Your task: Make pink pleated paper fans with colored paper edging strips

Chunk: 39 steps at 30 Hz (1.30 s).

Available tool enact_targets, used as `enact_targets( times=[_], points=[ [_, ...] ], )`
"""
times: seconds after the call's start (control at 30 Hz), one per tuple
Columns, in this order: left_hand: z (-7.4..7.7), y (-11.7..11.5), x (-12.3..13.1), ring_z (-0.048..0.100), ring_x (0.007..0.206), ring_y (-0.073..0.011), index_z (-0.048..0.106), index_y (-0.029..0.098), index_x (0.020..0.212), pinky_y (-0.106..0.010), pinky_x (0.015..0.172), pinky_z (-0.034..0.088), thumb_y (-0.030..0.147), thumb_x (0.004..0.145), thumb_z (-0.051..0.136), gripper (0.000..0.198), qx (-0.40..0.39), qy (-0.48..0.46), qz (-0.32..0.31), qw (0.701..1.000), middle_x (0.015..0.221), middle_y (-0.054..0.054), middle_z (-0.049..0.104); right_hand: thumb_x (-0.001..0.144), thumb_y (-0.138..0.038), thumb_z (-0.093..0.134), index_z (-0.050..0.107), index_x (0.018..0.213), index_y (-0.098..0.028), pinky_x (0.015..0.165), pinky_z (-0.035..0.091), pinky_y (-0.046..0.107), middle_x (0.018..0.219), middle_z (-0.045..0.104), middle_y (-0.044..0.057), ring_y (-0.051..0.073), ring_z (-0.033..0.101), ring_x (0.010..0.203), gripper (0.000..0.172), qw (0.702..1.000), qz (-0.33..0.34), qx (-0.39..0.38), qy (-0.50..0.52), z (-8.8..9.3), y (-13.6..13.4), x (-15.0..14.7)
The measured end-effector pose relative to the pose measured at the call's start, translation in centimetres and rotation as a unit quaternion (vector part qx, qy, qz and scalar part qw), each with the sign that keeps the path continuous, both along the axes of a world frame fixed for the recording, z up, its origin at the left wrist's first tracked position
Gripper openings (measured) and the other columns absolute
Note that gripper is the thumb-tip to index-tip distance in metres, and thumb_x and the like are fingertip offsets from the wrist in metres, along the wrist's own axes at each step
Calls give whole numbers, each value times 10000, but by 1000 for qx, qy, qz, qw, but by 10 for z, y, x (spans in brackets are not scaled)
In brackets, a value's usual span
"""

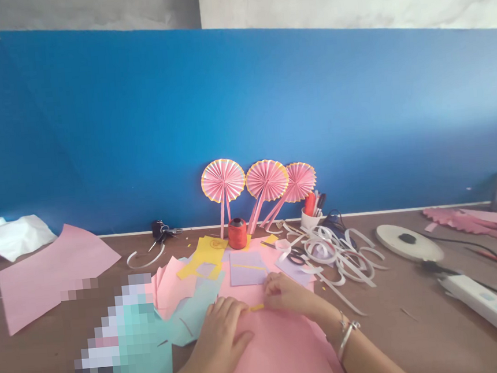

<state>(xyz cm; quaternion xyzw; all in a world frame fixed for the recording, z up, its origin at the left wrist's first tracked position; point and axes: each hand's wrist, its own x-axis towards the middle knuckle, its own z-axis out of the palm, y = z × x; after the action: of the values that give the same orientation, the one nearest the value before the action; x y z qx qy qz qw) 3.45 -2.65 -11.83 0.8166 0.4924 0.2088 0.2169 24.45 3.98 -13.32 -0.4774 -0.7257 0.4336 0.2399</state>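
Observation:
A short yellow paper strip (257, 307) lies across the pink paper sheet (274, 355) between my hands. My left hand (224, 331) rests on the sheet, fingers stretched out and thumb apart, its fingertips at the strip's left end. My right hand (286, 292) has its fingers curled together at the strip's right end; its fingertips are partly hidden. Just beyond lies a lilac paper square (245, 275) with a thin yellow strip across it. Yellow paper pieces (204, 254) and light blue paper (194, 313) lie to the left.
Three pleated pink paper fans (223, 180) lean against the blue partition (181, 111). Before them stands a red thread spool (237, 234). Scissors (297, 256) and curled white strips (335, 254) lie right, near a white round disc (405, 243) and a power strip (492, 307).

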Motion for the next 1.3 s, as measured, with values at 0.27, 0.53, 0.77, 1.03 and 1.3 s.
enact_targets(
  times=[0.27,0.53,0.77,1.03,1.3],
  points=[
    [0,-1,0,512,974,-233,546,213,977,-395,888,365,129,757,560,236,-8,3,3,1000,1009,-39,599,582,-169,558,499,462,-165,652,418,237,659,520,7,153,510,731,134,1000,6,0,-5,0,2,0],
    [-4,-1,-1,508,967,-230,549,216,990,-386,876,371,125,763,563,245,9,1,0,1000,1006,-38,597,573,-158,535,514,485,-160,635,416,226,705,527,8,135,511,701,90,1000,-8,-5,-20,1,0,-2],
    [-3,-2,-2,487,978,-224,565,217,1040,-376,872,368,142,791,566,260,7,10,-8,1000,1024,-37,584,573,-152,521,504,484,-157,631,415,221,737,532,13,130,511,703,91,999,-14,-1,-29,5,-3,-4],
    [4,-3,-2,468,957,-220,442,339,1312,-364,830,362,211,885,479,447,39,111,-53,992,1028,-33,545,563,-142,511,460,458,-168,629,408,226,653,517,0,138,504,696,119,999,-8,15,-41,-1,0,-4],
    [1,-4,2,475,935,-220,439,328,1317,-373,813,349,246,925,397,403,73,186,-53,978,1021,-36,557,587,-141,548,551,503,-165,718,412,267,796,581,36,173,530,798,87,986,-77,90,-120,6,-10,-6]
  ],
)
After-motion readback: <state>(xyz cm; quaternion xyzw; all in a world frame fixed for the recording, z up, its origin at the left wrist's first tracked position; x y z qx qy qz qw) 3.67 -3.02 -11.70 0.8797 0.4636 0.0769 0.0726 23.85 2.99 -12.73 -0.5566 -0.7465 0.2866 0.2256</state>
